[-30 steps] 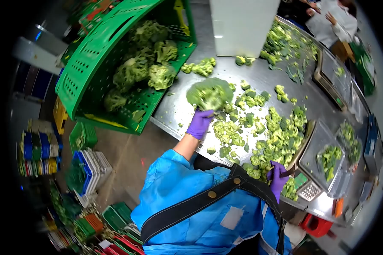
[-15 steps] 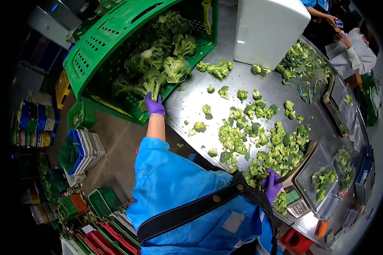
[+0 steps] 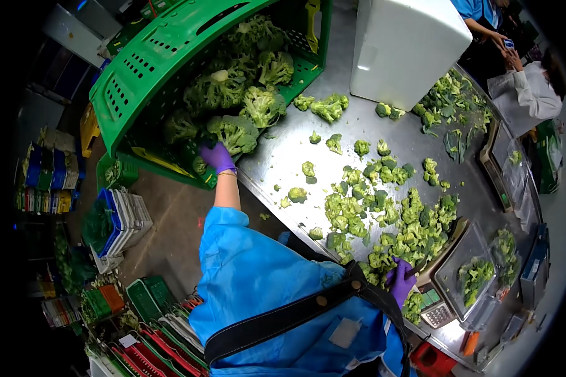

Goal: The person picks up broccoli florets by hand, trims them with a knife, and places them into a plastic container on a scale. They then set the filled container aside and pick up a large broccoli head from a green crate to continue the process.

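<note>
My left hand (image 3: pixel 219 158), in a purple glove, is inside the lower edge of a tilted green crate (image 3: pixel 146 76) of broccoli. It is against a broccoli head (image 3: pixel 234 134) whose crown faces up; its fingers are hidden, so whether they grip it cannot be seen. Over the table's near right part, my gloved right hand (image 3: pixel 400 281) is closed on a dark, thin knife (image 3: pixel 416 269), mostly covered by the fingers and pointing away. Cut broccoli florets (image 3: pixel 415 227) lie in a heap beside it.
The metal table (image 3: pixel 283 151) carries a white box (image 3: pixel 409 53), a scale (image 3: pixel 435 309) with a packed broccoli tray (image 3: pixel 477 279), and a second scale (image 3: pixel 497 166). Stacked crates (image 3: pixel 122 220) stand on the floor at left. Two people (image 3: pixel 525 88) are at the far right.
My left hand has moved slightly left and down, deeper into the crate's edge. The broccoli head whose stem it held now shows its crown, stem out of sight. My right hand barely moved.
</note>
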A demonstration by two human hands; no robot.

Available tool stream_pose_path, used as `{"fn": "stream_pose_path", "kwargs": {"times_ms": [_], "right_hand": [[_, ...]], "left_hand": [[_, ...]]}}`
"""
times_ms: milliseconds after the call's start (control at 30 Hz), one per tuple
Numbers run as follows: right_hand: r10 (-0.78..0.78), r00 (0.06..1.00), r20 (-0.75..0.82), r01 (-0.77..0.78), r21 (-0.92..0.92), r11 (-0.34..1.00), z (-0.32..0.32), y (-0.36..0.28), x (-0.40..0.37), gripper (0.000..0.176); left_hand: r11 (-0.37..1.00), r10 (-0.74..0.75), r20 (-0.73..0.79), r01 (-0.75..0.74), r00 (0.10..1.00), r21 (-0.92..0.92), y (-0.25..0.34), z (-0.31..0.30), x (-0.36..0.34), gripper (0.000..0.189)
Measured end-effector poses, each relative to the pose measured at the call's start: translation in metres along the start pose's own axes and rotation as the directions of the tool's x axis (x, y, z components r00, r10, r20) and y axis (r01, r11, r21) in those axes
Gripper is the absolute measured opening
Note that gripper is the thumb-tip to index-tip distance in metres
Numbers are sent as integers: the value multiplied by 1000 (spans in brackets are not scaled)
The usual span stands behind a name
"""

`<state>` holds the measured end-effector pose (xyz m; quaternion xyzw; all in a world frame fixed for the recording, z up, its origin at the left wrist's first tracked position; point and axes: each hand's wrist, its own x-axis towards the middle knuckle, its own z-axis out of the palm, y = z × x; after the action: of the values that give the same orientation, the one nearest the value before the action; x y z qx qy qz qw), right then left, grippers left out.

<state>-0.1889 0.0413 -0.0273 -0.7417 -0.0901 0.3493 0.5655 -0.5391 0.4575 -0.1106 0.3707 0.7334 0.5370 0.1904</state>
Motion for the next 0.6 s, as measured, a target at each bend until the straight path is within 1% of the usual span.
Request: {"fn": "stream_pose_path", "kwargs": {"times_ms": [33, 67, 100, 133, 167, 200, 233, 267, 300, 333, 367, 400, 467, 533, 600], "right_hand": [[-1, 1000, 0, 1, -2, 1000, 1, -1, 0, 20], [4, 1000, 6, -4, -11, 1000, 2, -3, 0, 20], [10, 1000, 12, -10, -19, 1000, 4, -4, 0, 20], [10, 1000, 12, -10, -17, 1000, 5, -5, -1, 20], [14, 1000, 19, -14, -43, 999, 5, -5, -1, 20], [19, 1000, 24, -17, -66, 998, 7, -5, -1, 20], [22, 1000, 16, -21, -55, 998, 8, -5, 1, 20], [24, 999, 26, -22, -82, 996, 7, -5, 1, 20], [26, 999, 33, -23, -104, 994, 6, -3, 1, 20], [26, 999, 32, -22, -130, 991, 4, -1, 3, 21], [40, 999, 30, -35, -137, 990, 6, -6, 3, 21], [38, 999, 16, -35, -141, 989, 7, -8, 3, 21], [44, 999, -6, -44, -152, 987, 10, -11, 5, 21], [37, 999, -11, -39, -161, 986, 10, -7, 8, 21], [33, 999, -1, -32, -177, 984, 10, -3, 10, 20]], "left_hand": [[1000, -13, 30, 12, 999, 19, 4, -2, 7, 43], [969, 89, -194, -130, 977, -209, 6, 8, 11, 34], [969, 88, -194, -129, 977, -209, 2, 16, 26, 34], [955, 226, -234, -262, 946, -138, -7, 20, 50, 33], [918, 364, -260, -392, 894, -64, -11, 24, 75, 31], [915, 371, -255, -399, 893, -67, -9, 28, 100, 31], [920, 392, -106, -387, 914, 64, -4, 32, 127, 34], [899, 390, 53, -392, 919, 196, 0, 35, 147, 36], [836, 391, 194, -436, 900, 333, 3, 38, 166, 37], [721, 400, 309, -504, 863, 475, 3, 40, 183, 37], [576, 396, 422, -578, 816, 578, 1, 41, 198, 38], [428, 384, 517, -644, 765, 634, -1, 43, 210, 39], [189, 362, 637, -723, 680, 664, -12, 47, 232, 40], [13, 351, 710, -761, 611, 649, -15, 49, 240, 42], [-120, 353, 757, -776, 549, 619, -19, 46, 246, 44]]}}
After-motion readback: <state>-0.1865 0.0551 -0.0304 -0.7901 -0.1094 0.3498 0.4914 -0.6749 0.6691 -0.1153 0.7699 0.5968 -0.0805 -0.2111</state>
